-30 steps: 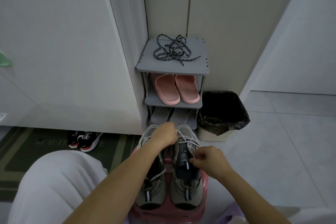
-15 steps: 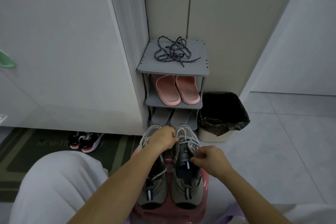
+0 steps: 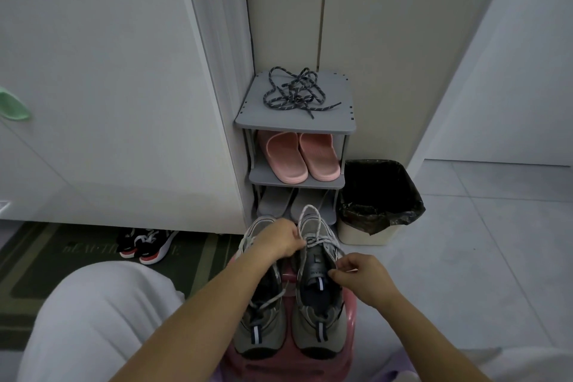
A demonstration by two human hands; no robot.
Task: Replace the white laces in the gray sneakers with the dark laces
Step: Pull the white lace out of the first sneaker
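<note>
While left hand (image 3: pixel 280 240) and right hand (image 3: pixel 356 273) each pinch white lace (image 3: pixel 322 241) | risk: loop knots; tug tips gray sneaker (image 3: pixel 319 332) off pink stool (image 3: pixel 350 316)

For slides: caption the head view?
Left hand and right hand pinch the sneaker's white lace; dark laces lie on the rack.

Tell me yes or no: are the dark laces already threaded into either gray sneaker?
No, the dark laces lie in a loose tangle on the rack's top shelf.
</note>
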